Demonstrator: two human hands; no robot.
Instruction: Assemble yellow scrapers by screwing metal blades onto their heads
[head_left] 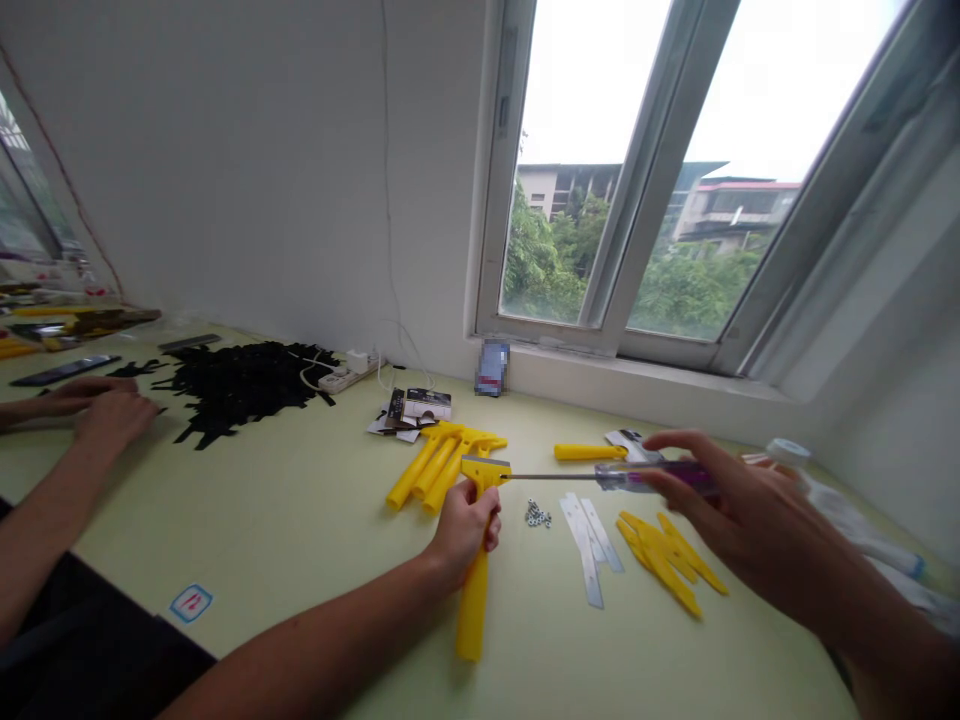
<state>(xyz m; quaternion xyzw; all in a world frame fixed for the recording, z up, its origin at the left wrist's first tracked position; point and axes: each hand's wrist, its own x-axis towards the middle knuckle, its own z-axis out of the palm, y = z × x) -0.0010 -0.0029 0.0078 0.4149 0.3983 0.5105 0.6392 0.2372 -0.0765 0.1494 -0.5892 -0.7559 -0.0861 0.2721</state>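
Observation:
My left hand (pixel 466 535) is wrapped round the yellow handle of a scraper (pixel 472 610), which stands upright with its metal-edged head at the top. In my right hand (pixel 739 520) is a screwdriver (pixel 626 477) with a clear and purple handle, held level. Its tip meets the right side of the scraper's head, near a small dark screw spot. To the right of my left hand lie a small pile of nuts (pixel 538 514), several flat metal blades (pixel 585 545) and several yellow plastic pieces (pixel 664 560). Several yellow scraper handles (pixel 427 475) lie behind my left hand.
Farther back are packaging cards (pixel 420 405), a phone (pixel 492 368) leaning on the wall and a yellow-handled tool (pixel 589 452). At left, another person's hands (pixel 112 410) work beside a black heap (pixel 251 380) and a power strip (pixel 349 372). A bottle (pixel 787 455) stands at right.

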